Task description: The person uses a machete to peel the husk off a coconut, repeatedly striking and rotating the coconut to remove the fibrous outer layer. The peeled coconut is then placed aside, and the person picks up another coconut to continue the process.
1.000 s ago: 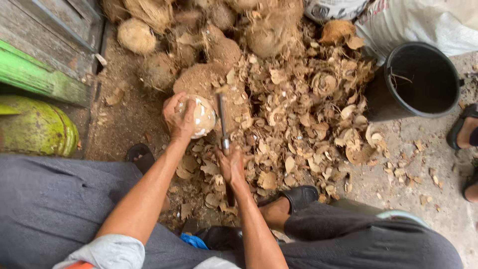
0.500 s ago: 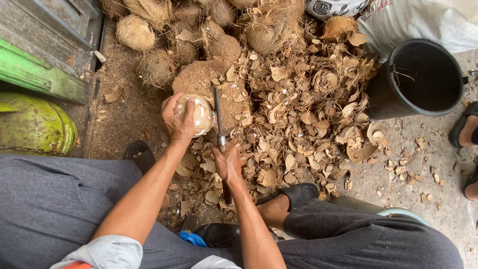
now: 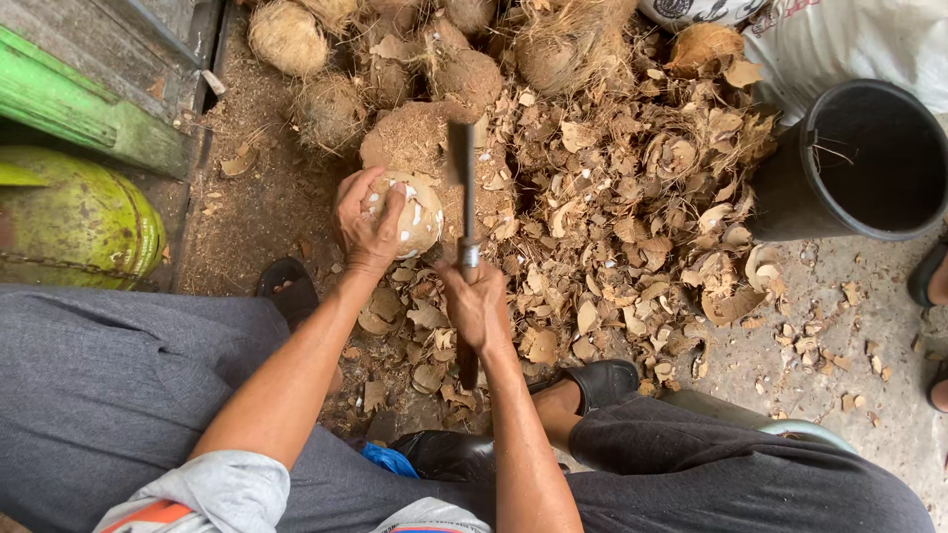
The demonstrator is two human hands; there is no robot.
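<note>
The left hand wraps its fingers around a partly shelled coconut, steadying it on a husk-covered block; the right hand is clenched on the handle of a long knife, blade raised just beside the coconut. Shell chips spread toward a black bucket, with whole coconuts beyond. The blade seems near the left fingers, so a glancing stroke off the round shell could cut them.
</note>
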